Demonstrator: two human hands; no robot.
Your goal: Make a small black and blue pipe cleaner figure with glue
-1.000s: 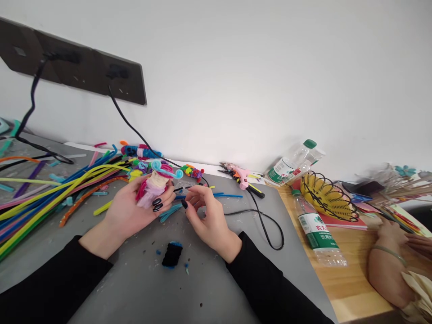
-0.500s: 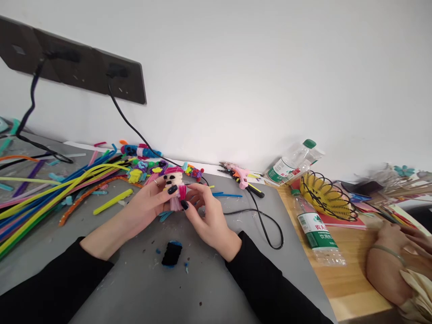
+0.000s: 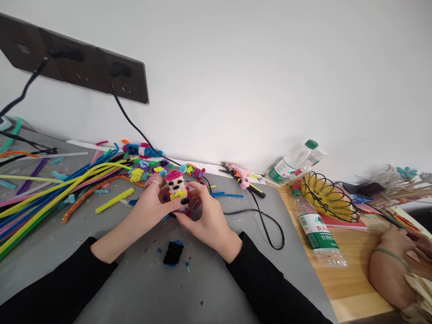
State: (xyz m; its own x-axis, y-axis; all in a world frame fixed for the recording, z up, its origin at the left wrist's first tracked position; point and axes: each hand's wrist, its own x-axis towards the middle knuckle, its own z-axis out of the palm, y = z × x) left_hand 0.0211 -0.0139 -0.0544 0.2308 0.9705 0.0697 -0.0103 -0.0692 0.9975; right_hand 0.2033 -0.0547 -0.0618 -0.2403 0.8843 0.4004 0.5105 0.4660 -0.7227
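The fuzzy figure (image 3: 175, 181) has been turned face-outward within the last second: its pale face with dark marks and its yellow bow (image 3: 179, 194) are now shown, where the blue curled piece on its other side was seen before. The right hand (image 3: 208, 218), which was held apart from it a second ago, has been brought against it, so the figure is now steadied from both sides, and its front seems easier to check. It is held nearly upright, raised above the desk (image 3: 135, 279). By the grip of the left hand (image 3: 155, 203) it is pinched, the thumb laid across its front; the right grip is closed around its other side, with the contact partly hidden.

A black block (image 3: 173, 253) is left on the desk, nearer the wearer. The left side is crowded by a bundle of fuzzy stems (image 3: 64, 191), and a yellow stem (image 3: 115, 200) is set near the left wrist. Beyond the right hand, a pink glue gun (image 3: 243, 175) is placed by the wall, its looped cord (image 3: 282, 234) a possible snag.
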